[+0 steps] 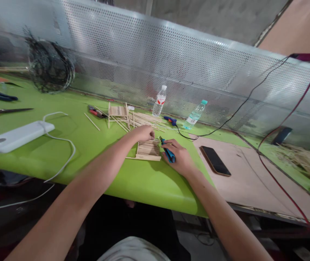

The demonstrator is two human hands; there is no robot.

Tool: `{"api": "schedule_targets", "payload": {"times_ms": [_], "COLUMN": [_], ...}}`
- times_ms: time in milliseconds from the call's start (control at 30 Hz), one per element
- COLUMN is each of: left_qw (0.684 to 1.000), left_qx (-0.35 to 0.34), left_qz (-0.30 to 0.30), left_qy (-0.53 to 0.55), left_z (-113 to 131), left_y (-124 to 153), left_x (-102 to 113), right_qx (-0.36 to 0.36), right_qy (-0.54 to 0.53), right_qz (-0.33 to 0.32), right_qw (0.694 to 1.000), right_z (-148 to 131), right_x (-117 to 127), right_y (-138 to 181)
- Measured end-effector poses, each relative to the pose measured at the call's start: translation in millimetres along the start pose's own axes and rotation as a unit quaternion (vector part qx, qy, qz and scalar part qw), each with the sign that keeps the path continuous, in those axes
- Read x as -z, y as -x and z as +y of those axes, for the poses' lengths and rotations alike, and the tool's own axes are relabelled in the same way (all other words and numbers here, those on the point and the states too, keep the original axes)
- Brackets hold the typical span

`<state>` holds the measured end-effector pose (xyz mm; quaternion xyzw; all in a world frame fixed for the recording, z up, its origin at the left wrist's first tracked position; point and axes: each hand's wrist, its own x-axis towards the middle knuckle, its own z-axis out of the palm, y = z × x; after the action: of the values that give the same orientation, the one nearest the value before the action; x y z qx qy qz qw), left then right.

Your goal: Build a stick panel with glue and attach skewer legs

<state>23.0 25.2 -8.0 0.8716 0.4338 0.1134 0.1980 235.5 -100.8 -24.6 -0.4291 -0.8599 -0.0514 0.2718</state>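
A small piece made of thin wooden sticks [148, 149] lies on the green tabletop in front of me, with slats between its side strips. My left hand [145, 133] is at its far edge with the fingers curled together; whatever they pinch is hidden. My right hand [179, 156] is closed around a blue-handled hand tool [169, 151], perhaps cutters. Its dark tip points at the piece's far right corner, and I cannot tell whether it touches. Behind my left hand stands a little chair-like stick frame [117, 111] on legs, beside a pile of loose sticks [146, 119].
Red-handled pliers [97, 111], a blue glue gun [170, 120] with a black cord, and two bottles [159, 101] [195, 115] stand or lie farther back. A phone [215, 160] rests on a board at right. A white power strip [19, 137] and wire coil [50, 67] are left.
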Motion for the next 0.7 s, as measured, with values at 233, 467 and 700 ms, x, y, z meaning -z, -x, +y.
{"api": "schedule_targets", "payload": {"times_ms": [233, 467, 700], "left_qw": [1.0, 1.0, 1.0], "left_qx": [0.005, 0.002, 0.001], "left_qz": [0.002, 0.004, 0.004], "left_qy": [-0.002, -0.004, -0.011], "left_z": [1.6, 0.1, 0.4], "left_y": [0.4, -0.8, -0.5], "left_x": [0.0, -1.1, -1.4], "right_qx": [-0.01, -0.02, -0.024], "right_qy": [0.005, 0.021, 0.039], "right_qz": [-0.008, -0.011, -0.038], "right_qw": [1.0, 1.0, 0.998], "right_z": [-1.2, -2.5, -1.3], "right_x": [2.1, 2.1, 0.5], "right_y": [0.8, 1.0, 1.7]}}
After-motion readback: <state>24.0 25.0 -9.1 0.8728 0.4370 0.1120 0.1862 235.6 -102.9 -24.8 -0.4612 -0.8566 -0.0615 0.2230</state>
